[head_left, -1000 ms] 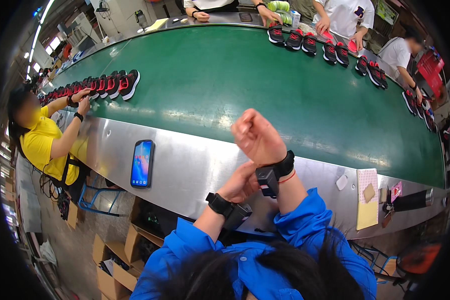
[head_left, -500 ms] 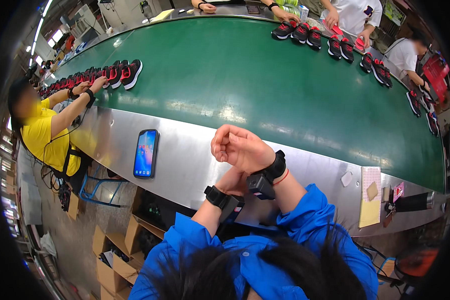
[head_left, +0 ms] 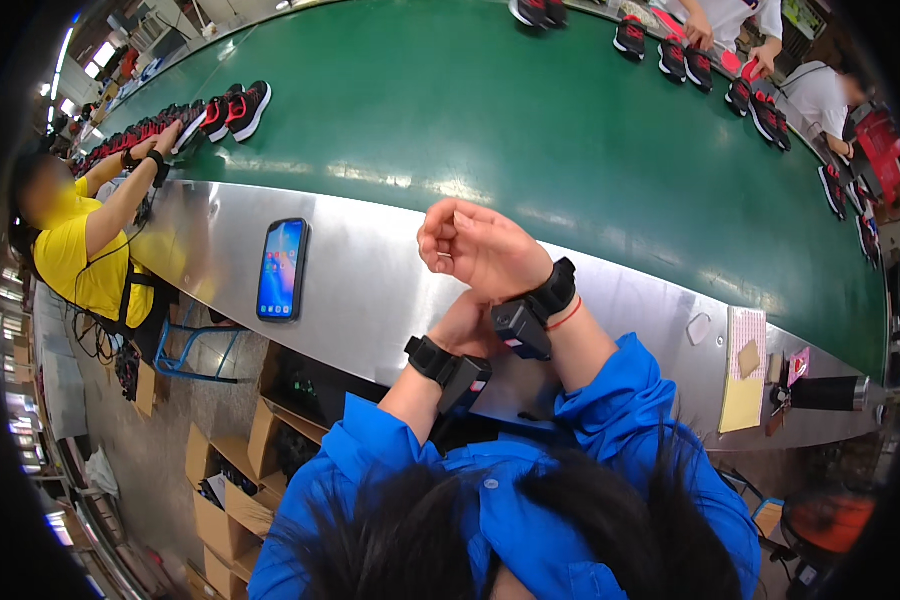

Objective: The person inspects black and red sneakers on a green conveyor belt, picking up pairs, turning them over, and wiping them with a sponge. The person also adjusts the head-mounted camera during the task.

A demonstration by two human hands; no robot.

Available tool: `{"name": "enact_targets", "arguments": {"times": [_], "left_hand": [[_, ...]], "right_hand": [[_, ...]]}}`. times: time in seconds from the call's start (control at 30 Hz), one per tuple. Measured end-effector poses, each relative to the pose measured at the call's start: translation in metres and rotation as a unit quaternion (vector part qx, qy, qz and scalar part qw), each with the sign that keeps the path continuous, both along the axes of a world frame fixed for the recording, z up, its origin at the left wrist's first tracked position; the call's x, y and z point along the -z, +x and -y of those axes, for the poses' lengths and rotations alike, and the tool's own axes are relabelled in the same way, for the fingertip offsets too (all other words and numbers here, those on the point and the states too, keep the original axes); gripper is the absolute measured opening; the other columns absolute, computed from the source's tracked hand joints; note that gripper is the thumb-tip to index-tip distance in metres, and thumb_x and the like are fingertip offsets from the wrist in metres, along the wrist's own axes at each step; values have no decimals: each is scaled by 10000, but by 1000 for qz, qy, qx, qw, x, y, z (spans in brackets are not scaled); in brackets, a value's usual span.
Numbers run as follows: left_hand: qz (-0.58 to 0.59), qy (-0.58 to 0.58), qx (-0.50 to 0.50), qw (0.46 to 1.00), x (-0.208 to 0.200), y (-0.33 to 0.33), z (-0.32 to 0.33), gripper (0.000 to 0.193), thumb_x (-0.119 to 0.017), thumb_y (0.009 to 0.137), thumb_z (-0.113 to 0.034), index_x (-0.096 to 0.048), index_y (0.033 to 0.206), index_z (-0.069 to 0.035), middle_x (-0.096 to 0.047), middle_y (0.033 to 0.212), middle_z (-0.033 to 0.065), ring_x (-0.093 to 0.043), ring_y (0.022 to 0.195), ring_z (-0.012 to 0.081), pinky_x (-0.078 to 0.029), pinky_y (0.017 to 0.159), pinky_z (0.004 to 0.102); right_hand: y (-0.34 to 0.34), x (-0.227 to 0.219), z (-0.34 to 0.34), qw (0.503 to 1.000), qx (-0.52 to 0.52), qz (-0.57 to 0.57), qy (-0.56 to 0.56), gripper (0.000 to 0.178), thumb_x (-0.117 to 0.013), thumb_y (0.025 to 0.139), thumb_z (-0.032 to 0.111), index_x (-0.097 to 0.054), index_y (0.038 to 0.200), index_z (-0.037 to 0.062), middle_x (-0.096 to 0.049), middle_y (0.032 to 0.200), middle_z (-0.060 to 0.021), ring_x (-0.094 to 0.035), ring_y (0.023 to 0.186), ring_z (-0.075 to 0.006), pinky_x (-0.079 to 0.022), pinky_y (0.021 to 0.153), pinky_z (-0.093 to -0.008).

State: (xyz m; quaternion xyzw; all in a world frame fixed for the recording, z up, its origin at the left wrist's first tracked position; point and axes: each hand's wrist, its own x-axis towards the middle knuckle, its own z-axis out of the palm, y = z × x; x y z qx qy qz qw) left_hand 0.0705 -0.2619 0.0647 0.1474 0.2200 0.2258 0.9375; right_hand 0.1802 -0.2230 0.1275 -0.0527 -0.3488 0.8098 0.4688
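Observation:
My right hand (head_left: 490,245) is raised over the metal edge of the table, palm partly showing, fingers loosely curled with nothing seen in them. My left hand (head_left: 465,325) is tucked below it at the right wrist, its fingers hidden. Each wrist wears a black strap with a small camera; one camera (head_left: 522,330) hangs under the right wrist, the other (head_left: 465,384) by the left. A smartphone (head_left: 283,270) with a lit screen lies on the metal ledge (head_left: 370,290) to the left, apart from both hands.
Beyond the ledge runs a green belt (head_left: 420,110) bearing black-and-red sneakers (head_left: 247,112) at left and more (head_left: 770,120) at far right. A yellow-shirted co-worker (head_left: 85,235) sits left. A notepad (head_left: 743,370) and black cylinder (head_left: 820,393) lie right. Cardboard boxes (head_left: 225,530) stand below.
The view has shifted, so the phone and ledge appear higher. My hands keep nearly the same pose. The co-worker's hands at left still reach to the sneakers, and a shoe there has been tilted.

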Motion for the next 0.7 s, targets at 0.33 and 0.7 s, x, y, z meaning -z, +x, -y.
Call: {"name": "enact_targets", "arguments": {"times": [0.33,0.7], "left_hand": [[-6,-46,-76,996,9,7,0,323,-426,960,-235,-567,1169,-34,-647,1056,62,-636,951,185,-531,797,345],[-48,-78,-124,988,-3,19,1,251,-417,966,-302,-571,958,-105,-584,703,-30,-555,524,76,-364,376,203]], "right_hand": [[1,5,-4,1000,-12,-2,-9,316,-540,961,266,-531,1122,-5,-578,1049,-90,-552,976,-151,-457,857,-281],[4,12,-10,999,-9,-51,0,268,-538,970,201,-561,1150,4,-608,1068,-90,-578,965,-158,-474,875,-291]]}}
